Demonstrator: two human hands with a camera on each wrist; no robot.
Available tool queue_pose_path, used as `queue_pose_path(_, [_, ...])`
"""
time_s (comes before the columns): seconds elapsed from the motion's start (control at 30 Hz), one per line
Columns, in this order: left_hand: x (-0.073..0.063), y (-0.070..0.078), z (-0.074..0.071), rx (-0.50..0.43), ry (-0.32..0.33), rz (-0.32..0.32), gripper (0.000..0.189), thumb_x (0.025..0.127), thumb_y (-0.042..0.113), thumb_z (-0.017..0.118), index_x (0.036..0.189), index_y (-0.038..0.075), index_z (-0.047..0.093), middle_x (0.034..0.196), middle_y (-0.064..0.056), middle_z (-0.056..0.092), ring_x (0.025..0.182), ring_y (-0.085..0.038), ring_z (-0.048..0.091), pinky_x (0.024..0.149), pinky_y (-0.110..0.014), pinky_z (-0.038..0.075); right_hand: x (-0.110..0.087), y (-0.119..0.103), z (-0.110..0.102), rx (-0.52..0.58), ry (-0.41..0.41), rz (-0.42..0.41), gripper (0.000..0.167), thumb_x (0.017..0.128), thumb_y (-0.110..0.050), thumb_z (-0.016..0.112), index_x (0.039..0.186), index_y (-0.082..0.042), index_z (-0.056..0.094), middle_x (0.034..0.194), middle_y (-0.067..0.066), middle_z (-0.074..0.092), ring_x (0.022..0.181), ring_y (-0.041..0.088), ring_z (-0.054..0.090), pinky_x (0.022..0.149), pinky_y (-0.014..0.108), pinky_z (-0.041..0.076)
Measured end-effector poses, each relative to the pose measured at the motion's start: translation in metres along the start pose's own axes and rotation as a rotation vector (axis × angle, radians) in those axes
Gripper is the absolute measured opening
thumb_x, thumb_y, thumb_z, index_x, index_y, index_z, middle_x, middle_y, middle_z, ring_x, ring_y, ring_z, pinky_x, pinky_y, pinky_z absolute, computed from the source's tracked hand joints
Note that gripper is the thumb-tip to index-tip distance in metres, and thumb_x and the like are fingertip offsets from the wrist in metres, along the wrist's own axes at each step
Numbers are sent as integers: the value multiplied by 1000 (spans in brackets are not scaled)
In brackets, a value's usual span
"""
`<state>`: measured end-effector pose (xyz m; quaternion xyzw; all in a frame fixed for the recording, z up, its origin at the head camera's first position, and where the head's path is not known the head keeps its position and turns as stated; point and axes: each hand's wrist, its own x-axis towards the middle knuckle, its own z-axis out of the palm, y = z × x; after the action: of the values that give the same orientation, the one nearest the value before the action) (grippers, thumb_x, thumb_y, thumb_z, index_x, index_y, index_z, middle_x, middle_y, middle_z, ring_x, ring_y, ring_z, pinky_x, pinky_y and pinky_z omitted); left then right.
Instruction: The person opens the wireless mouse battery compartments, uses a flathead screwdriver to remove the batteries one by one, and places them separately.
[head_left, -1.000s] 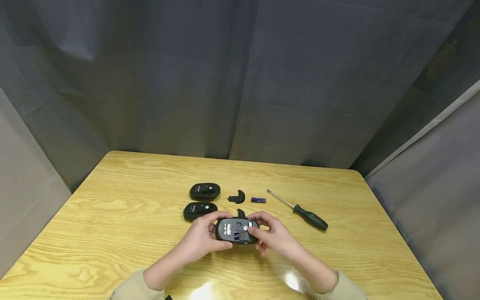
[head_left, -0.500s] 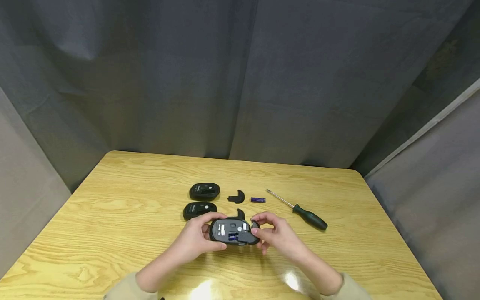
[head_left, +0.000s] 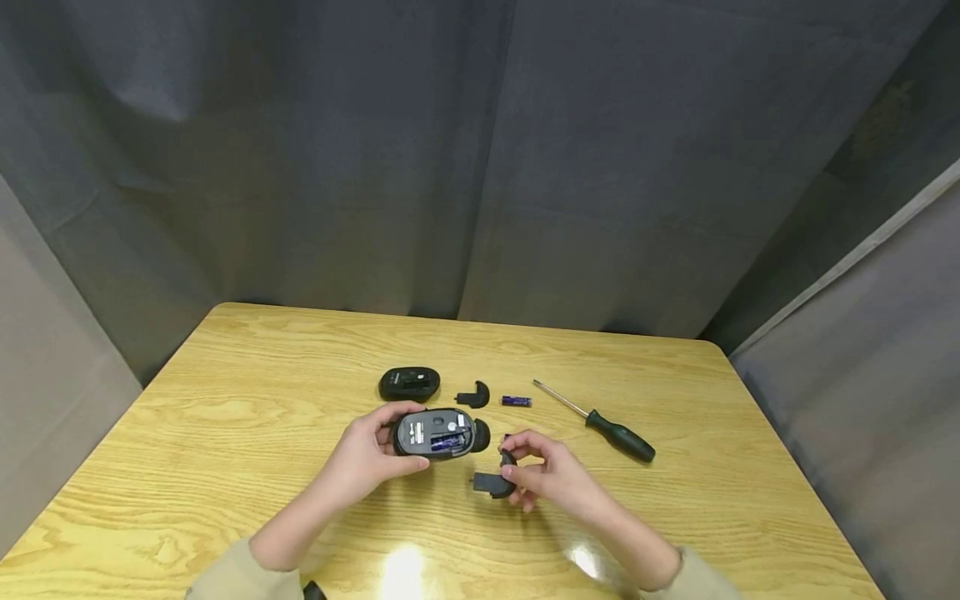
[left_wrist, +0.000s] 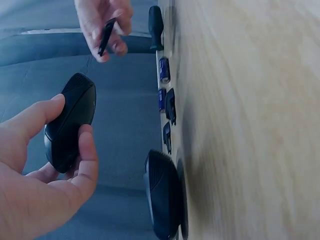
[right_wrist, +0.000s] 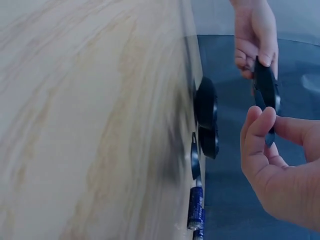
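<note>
My left hand point(head_left: 362, 454) grips a black wireless mouse point(head_left: 422, 423) by its end, underside up, thumb on the near edge. The mouse's battery bay is uncovered, and a blue battery point(head_left: 447, 443) shows inside. To its right and nearer me, my right hand point(head_left: 558, 475) pinches a black hook-shaped battery cover point(head_left: 492, 484) between thumb and fingers, apart from the mouse. In the left wrist view, this cover point(left_wrist: 107, 36) appears edge-on. Both hands hold their things above the table, as the right wrist view shows with the mouse point(right_wrist: 267, 82) off the tabletop.
Behind lie another upturned mouse point(head_left: 408, 383), a loose cover point(head_left: 474, 395) and a blue battery point(head_left: 517, 401). A second cover point(head_left: 482, 435) is partly hidden by the held mouse. A green-handled screwdriver point(head_left: 621, 435) lies at right on the wooden table point(head_left: 675, 525).
The cover has slid off the mouse's right end and is now apart in my right hand. My left hand has carried the mouse left and away from me, covering the nearer mouse on the table.
</note>
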<state>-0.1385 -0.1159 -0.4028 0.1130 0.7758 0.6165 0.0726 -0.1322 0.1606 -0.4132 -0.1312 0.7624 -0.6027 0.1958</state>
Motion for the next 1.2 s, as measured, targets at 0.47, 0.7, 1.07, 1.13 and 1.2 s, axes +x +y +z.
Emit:
queue_pose_path(0.47, [-1, 2, -12, 0, 27, -18, 67, 67, 0, 82, 127, 11, 55, 126, -19, 56, 100, -23, 65, 79, -23, 57, 15, 14, 16, -103, -12, 28, 32, 87, -9, 66, 114, 3, 53, 102, 14, 52, 61, 21, 65, 46, 25, 53])
queue_pose_path(0.7, [-1, 2, -11, -6, 37, -40, 70, 65, 1, 83, 128, 11, 54, 125, -18, 56, 99, -24, 65, 80, -24, 56, 23, 20, 16, -216, -48, 6, 28, 86, -7, 67, 110, 2, 56, 93, 13, 55, 57, 20, 64, 45, 29, 55])
queue_pose_path(1.07, [-2, 3, -9, -12, 32, -32, 70, 65, 1, 83, 128, 7, 53, 124, -20, 57, 100, -25, 65, 80, -24, 56, 37, 22, 18, -393, -97, -34, 22, 83, -8, 71, 99, -3, 57, 82, 5, 57, 50, 17, 63, 44, 31, 55])
queue_pose_path(1.13, [-1, 2, -10, -12, 37, -39, 70, 64, 2, 84, 128, 9, 54, 124, -19, 57, 100, -25, 65, 80, -24, 56, 38, 23, 18, -456, -92, -64, 21, 82, -8, 72, 97, -4, 58, 80, 4, 56, 49, 14, 61, 42, 28, 54])
queue_pose_path(1.2, [-1, 2, -11, -12, 42, -47, 70, 64, 2, 84, 127, 10, 54, 124, -18, 57, 100, -24, 65, 80, -24, 56, 39, 23, 18, -521, -77, -98, 21, 80, -9, 74, 94, -5, 60, 78, 3, 56, 50, 9, 57, 42, 23, 51])
